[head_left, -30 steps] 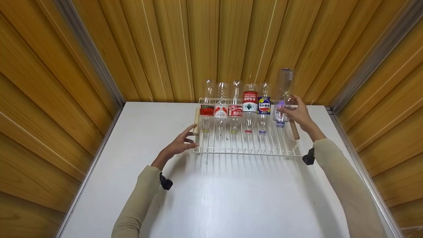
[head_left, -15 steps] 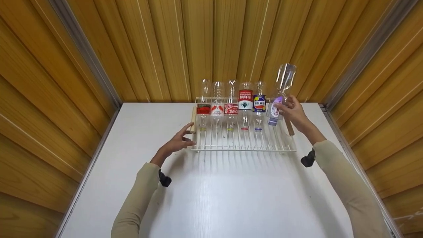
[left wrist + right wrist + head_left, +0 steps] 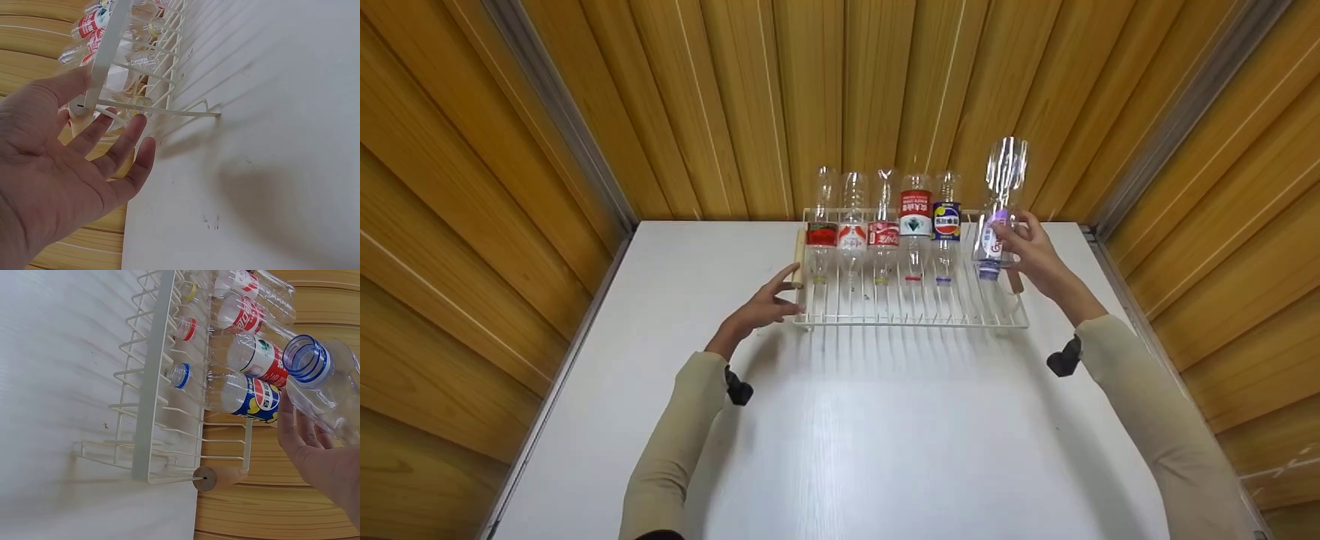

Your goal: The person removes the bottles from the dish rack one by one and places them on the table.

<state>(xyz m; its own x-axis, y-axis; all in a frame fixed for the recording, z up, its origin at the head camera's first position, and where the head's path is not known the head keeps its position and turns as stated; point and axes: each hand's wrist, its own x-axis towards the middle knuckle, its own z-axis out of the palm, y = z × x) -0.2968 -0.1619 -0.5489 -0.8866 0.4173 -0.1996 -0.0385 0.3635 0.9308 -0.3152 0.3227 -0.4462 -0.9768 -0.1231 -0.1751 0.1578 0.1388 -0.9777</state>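
Right hand (image 3: 1039, 256) grips a neck-down bottle (image 3: 1000, 208), five bottles (image 3: 883, 233) left of that grip; left hand (image 3: 763, 305), loosely spread, perhaps touches the rack (image 3: 911, 325)

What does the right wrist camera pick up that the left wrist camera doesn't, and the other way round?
Only the right wrist view: the right hand holding a clear bottle with a blue-ringed mouth, and the brown handle.

Only the left wrist view: the left hand, beside the pale handle.

Both: the white wire rack, labelled bottles lying on it, the white table and wood-look panels.
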